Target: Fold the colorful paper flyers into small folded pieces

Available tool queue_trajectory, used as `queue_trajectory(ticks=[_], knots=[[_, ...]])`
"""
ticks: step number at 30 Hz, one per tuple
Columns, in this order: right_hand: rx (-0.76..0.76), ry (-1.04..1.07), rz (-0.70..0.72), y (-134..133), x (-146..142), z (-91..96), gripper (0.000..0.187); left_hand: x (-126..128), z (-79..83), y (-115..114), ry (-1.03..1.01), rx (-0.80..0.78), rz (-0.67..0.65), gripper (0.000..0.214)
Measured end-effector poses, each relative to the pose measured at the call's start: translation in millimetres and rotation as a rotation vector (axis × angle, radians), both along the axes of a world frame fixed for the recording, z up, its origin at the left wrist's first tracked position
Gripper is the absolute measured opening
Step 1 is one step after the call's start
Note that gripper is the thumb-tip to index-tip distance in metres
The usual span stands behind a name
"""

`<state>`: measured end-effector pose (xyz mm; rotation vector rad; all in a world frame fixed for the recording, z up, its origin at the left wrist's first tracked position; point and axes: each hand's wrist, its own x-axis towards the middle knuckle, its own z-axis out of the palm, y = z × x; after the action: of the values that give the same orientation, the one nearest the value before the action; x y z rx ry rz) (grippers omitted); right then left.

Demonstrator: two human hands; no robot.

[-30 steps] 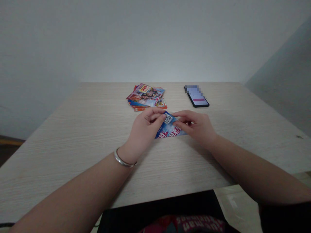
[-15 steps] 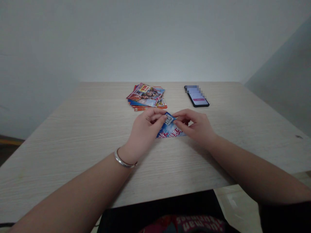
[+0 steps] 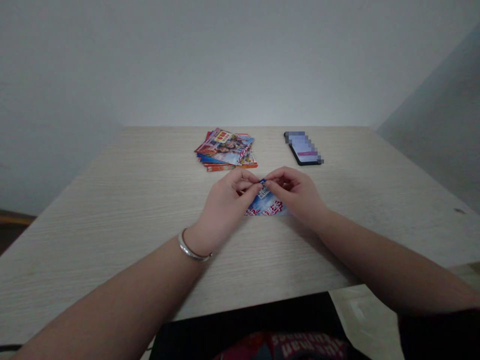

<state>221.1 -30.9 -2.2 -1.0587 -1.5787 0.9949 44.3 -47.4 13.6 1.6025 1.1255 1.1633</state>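
Observation:
Between my hands is a blue paper flyer (image 3: 265, 204) with a QR code at its far corner and red-and-white lettering along its near edge. My left hand (image 3: 232, 197) pinches it near that far corner, thumb on top and fingers behind. Opposite it, my right hand (image 3: 298, 195) pinches the same corner, its thumb beside the QR code. The two thumbs almost meet there and cover part of the code. A silver bangle (image 3: 191, 247) circles my left wrist. The flyer's underside and its right part are hidden.
A fanned stack of colourful flyers (image 3: 227, 149) lies beyond my left hand. Farther right, a black phone (image 3: 305, 150) rests with its screen lit. Both are on the pale wood-grain table (image 3: 150, 200), which meets a white wall (image 3: 240, 60) at the back.
My thumbs have come closer together over the flyer's far corner and now cover more of the QR code. The right hand has shifted slightly left. The stack and phone lie unmoved.

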Motion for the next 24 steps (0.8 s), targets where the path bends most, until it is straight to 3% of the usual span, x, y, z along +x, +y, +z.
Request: queue_trajectory(ticks=[5,9,16,24], knots=[[-0.032,-0.004,0.019,-1,-3,-0.2,0.017,-2,-1.1,0,0.127,0.064,0.022,0.005],[-0.057,-0.001,0.009,1,-3,-2.2,0.019,-5,-4.9,1,0.162,0.090,-0.034,0.009],[0.009,0.015,-0.104,16,10,-6.8,0.017,-13,-15.1,15,0.249,0.074,-0.088,0.018],[0.046,-0.109,-0.202,21,20,-4.5,0.011,-13,-13.4,22,0.109,-0.071,-0.036,0.022]])
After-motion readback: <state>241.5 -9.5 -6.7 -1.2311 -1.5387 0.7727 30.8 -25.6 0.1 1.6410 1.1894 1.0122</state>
